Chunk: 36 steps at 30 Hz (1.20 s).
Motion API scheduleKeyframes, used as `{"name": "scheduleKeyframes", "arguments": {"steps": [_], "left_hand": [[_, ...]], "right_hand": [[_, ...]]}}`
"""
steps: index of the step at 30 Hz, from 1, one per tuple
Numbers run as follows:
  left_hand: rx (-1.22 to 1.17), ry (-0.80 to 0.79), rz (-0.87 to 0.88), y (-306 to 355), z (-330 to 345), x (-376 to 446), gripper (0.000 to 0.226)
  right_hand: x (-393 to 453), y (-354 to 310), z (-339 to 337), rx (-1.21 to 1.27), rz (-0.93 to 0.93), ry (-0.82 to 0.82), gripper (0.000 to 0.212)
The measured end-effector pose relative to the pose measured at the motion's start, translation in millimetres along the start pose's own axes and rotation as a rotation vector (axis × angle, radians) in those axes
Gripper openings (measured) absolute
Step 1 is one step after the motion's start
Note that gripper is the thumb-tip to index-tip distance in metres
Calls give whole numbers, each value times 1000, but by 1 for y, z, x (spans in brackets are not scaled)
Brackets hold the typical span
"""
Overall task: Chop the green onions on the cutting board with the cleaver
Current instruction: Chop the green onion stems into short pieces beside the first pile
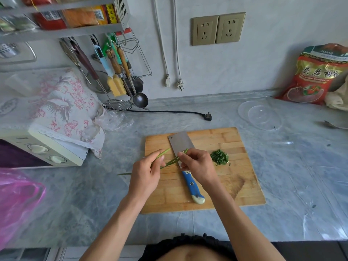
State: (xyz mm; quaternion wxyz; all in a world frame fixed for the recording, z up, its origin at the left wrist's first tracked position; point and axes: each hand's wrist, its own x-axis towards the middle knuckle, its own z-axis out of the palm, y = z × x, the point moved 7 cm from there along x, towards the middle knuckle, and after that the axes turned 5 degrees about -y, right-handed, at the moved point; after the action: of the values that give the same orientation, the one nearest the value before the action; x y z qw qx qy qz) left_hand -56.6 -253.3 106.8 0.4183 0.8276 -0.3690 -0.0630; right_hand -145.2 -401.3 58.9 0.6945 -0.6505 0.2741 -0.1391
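A wooden cutting board [235,185] lies on the grey counter. The cleaver [180,142] lies flat on it, its blue handle [192,187] pointing toward me, and no hand holds it. My left hand [145,172] pinches thin green onion stalks [170,162] above the board's left edge. My right hand [197,164] pinches the other end of the stalks over the cleaver blade. A small pile of chopped green onion [219,157] sits on the board, right of my right hand.
A clear glass bowl [260,114] and a spoon [331,125] stand at the back right near a red bag [312,76]. A black plug and cord [207,116] lie behind the board. A cloth-covered toaster oven [43,140] is left, hanging utensils [116,76] behind, a pink bag [17,200] at near left.
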Motion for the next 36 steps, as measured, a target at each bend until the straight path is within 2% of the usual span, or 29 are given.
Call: {"name": "scheduleKeyframes", "arguments": {"steps": [2, 7, 9, 12, 13, 16, 20, 24, 27, 31, 36], "left_hand": [[8, -50, 49, 6, -1, 2, 29], [86, -176, 20, 6, -8, 10, 29], [48, -131, -19, 4, -23, 16, 22], [-101, -13, -108, 0, -54, 24, 33], [-132, 8, -120, 2, -64, 27, 30], [-50, -6, -67, 10, -80, 32, 21], [158, -132, 49, 10, -55, 31, 15], [171, -192, 25, -9, -11, 17, 15], [94, -173, 16, -16, 11, 5, 12], [37, -124, 40, -18, 22, -4, 21], [-20, -88, 58, -25, 23, -6, 24]], "right_hand": [[-2, -1, -2, 37, -2, 12, 29], [-1, 5, -14, 63, -7, 136, 15], [-1, 10, -17, 57, 0, 167, 14], [-2, 15, -15, 65, 29, 156, 14], [-2, 16, -14, 72, 38, 144, 14], [-1, 16, -6, 97, 57, 97, 14], [-2, 12, 4, 175, 71, 18, 12], [-5, 6, 17, 263, 52, -65, 9], [-8, 6, 14, 279, 47, -50, 8], [-10, 12, 7, 287, 59, -35, 2], [-11, 15, 14, 328, 49, -75, 7]]}}
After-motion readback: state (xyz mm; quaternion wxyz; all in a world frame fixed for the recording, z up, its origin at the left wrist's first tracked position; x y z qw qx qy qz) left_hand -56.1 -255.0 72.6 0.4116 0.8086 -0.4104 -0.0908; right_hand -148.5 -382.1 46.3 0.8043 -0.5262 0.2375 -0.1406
